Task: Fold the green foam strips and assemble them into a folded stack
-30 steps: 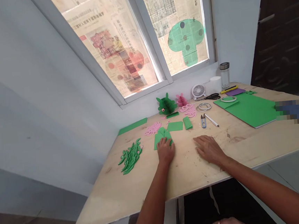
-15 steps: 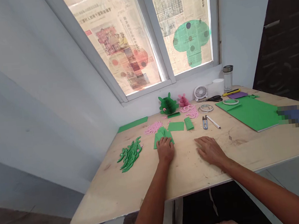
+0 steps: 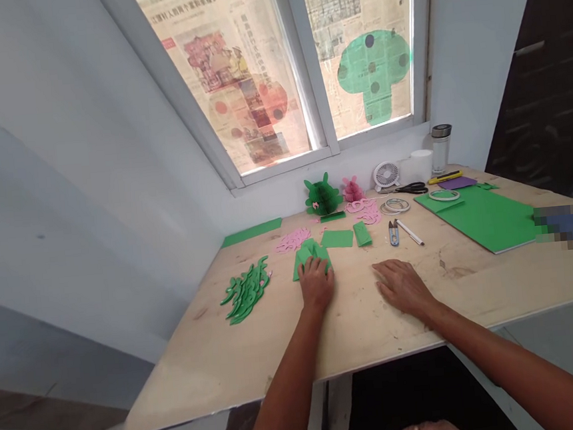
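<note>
My left hand lies flat, its fingers over the near edge of some folded green paper. On the bare wood to the right rests my right hand, fingers stretched out and nothing in them. A pile of green paper cut-outs lies left of my left hand, with pink paper cut-outs farther back. Beyond the hands are a green paper rectangle, a small folded green piece, blue-handled thread snips and a white pen.
Green paper sheets lie on the right of the wooden table, under a tape roll. Along the wall stand a green paper animal, a pink one, a small fan and a glass bottle. Black scissors lie nearby.
The view has shifted slightly. Both hands keep their places on the table, the left on the green paper and the right on the wood.
</note>
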Available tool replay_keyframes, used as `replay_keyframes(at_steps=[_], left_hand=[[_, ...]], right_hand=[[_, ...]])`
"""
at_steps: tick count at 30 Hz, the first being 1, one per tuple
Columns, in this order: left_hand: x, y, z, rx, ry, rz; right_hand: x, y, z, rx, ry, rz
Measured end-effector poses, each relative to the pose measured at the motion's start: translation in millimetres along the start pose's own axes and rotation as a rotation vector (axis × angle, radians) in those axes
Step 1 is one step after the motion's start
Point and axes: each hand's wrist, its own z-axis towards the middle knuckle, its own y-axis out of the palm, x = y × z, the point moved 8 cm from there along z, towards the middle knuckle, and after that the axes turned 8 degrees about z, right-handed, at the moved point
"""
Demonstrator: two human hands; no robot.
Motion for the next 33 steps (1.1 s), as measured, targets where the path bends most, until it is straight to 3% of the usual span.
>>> replay_keyframes(at_steps=[7,9,11,13,17,22,29,33], left_hand=[[25,-11.4,3,0.014,0.193,0.090],[36,-7.3,17,-0.065,0.289,0.167],[47,6.1,34,-0.221,0.421,0.282],[51,14.2,56,-0.287,0.471,0.298],[51,36.6,94,-0.415,0.505,0.326],[49,58.2,112,-0.514,0.538,0.344],[31,63.7,119,-0.510,0.459,0.350],[31,61.3,119,-0.502,0.465,0.330]], right_hand=[[-3,-2,0,0.011,0.001,-0.017],[-4,-4,0,0.014,0.004,-0.008],[-5,-5,0,0.018,0.004,0.005],[-5,-5,1,0.021,0.001,0.016],[-6,-4,2,0.027,-0.013,0.026],[-7,-4,3,0.032,-0.020,0.028],[-8,-4,2,0.031,-0.021,0.038],[-9,-5,1,0.034,-0.024,0.034]])
